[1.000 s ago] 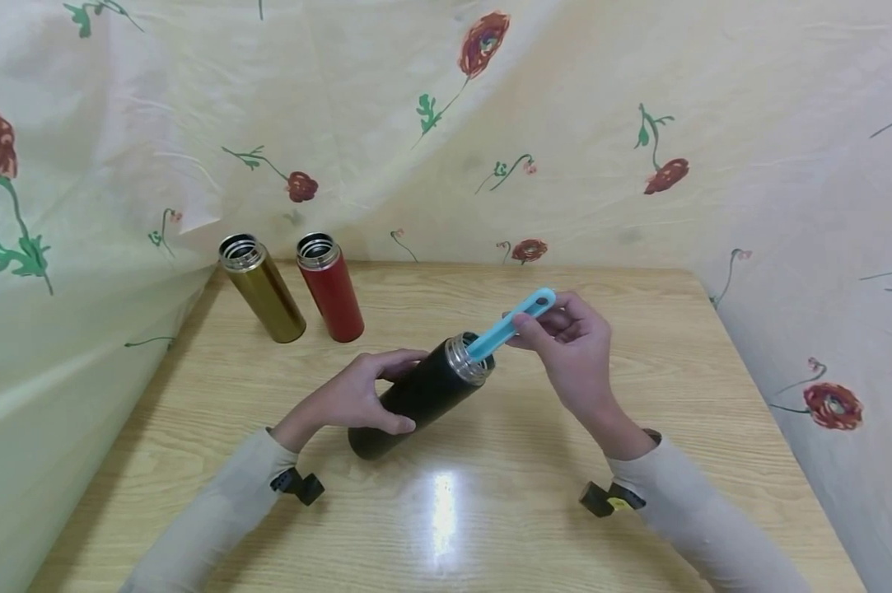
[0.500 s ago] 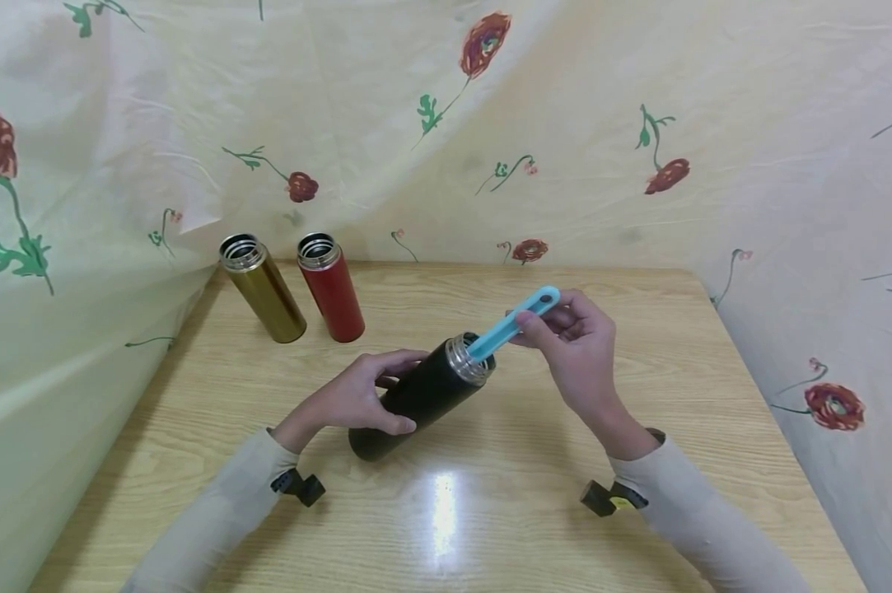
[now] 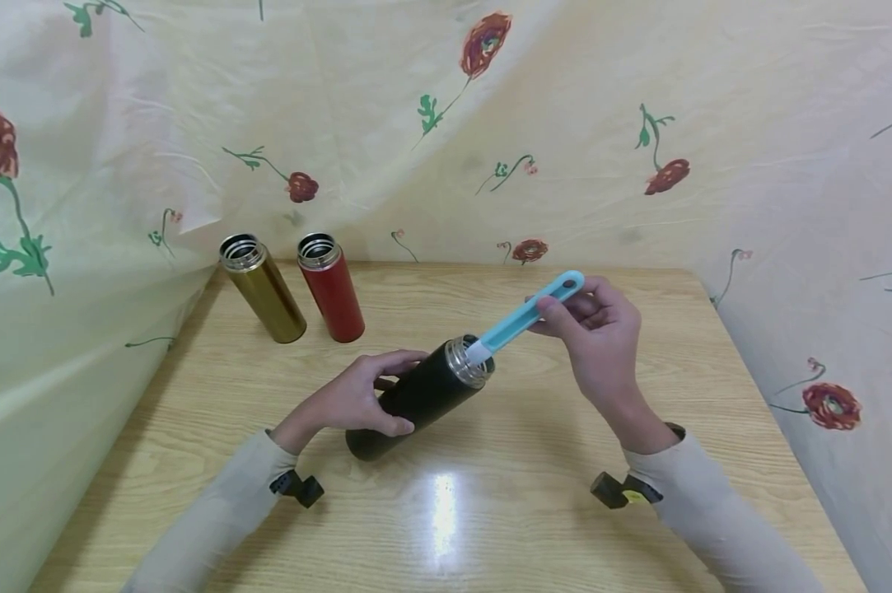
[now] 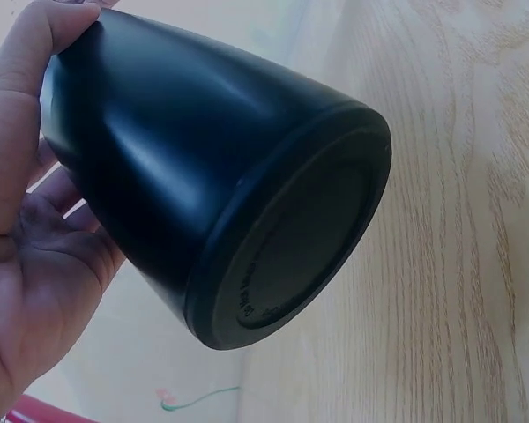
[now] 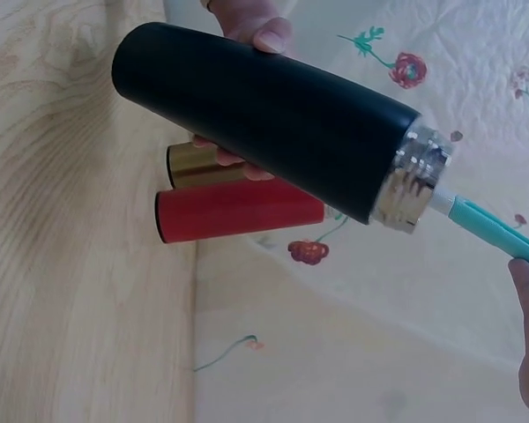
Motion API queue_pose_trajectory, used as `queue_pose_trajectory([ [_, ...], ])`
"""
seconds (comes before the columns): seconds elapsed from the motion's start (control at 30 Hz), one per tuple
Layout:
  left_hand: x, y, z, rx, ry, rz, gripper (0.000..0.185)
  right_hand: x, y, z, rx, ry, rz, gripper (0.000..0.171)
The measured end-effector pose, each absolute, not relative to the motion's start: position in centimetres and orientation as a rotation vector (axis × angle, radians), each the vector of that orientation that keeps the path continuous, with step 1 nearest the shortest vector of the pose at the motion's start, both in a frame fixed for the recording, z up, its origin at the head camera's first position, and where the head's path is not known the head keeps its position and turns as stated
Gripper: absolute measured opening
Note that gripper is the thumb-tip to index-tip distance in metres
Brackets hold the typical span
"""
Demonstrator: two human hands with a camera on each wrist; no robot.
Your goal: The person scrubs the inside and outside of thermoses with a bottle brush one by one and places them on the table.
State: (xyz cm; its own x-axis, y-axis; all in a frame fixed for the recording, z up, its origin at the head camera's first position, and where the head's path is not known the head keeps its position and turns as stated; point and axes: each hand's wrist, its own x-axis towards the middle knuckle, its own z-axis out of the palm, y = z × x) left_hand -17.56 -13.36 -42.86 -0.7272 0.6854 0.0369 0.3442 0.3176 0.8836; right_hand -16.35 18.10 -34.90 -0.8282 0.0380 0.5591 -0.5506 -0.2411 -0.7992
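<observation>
Black flask (image 3: 416,398) tilts above the near-middle table (image 3: 490,511), left hand (image 3: 357,401) curled round it; right hand (image 3: 601,329) pinches a blue brush (image 3: 523,317) poking from its mouth; gold flask (image 3: 263,288) and red flask (image 3: 330,287) stand far left.
</observation>
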Motion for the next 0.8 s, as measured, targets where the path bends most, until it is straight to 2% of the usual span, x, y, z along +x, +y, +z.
queue_pose_trajectory([
  [0.8,-17.5,-13.5,-42.8,0.919,2.249,1.324,0.084,-16.4,19.5,-33.0,0.6,-1.55,2.096,0.011],
])
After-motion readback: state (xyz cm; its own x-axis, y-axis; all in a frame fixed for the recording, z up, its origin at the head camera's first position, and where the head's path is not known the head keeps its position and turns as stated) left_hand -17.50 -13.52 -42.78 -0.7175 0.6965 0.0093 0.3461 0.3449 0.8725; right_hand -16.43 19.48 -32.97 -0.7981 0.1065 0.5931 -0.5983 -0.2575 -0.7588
